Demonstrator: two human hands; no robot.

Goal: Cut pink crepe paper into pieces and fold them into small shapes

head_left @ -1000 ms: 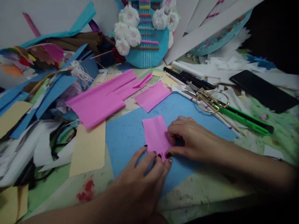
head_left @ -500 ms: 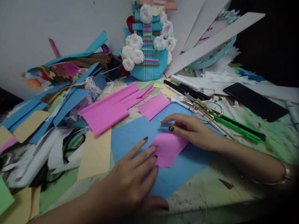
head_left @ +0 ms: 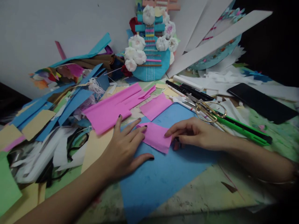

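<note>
A small piece of pink crepe paper [head_left: 155,137] lies on a blue sheet [head_left: 163,180] in front of me. My left hand [head_left: 127,143] is flat with its fingers spread, and some fingertips press on the paper's left end. At the opposite end, my right hand [head_left: 193,133] has its fingers bent, with index finger and thumb closed at the paper's edge. The index tip rests on the paper. Just beyond are another pink piece [head_left: 156,106] and a larger folded pink sheet [head_left: 107,113].
Gold-handled scissors [head_left: 205,109], a green cutter [head_left: 247,132], black pens [head_left: 196,91] and a black phone [head_left: 263,102] lie right. Paper scraps and blue strips [head_left: 74,105] crowd the left. At the back stands a blue paper instrument [head_left: 151,65] with white flowers.
The pink piece has turned and shifted up and left on the blue sheet. My left hand has moved away from me with fingers spread wider; the right fingers have come down onto the paper's edge.
</note>
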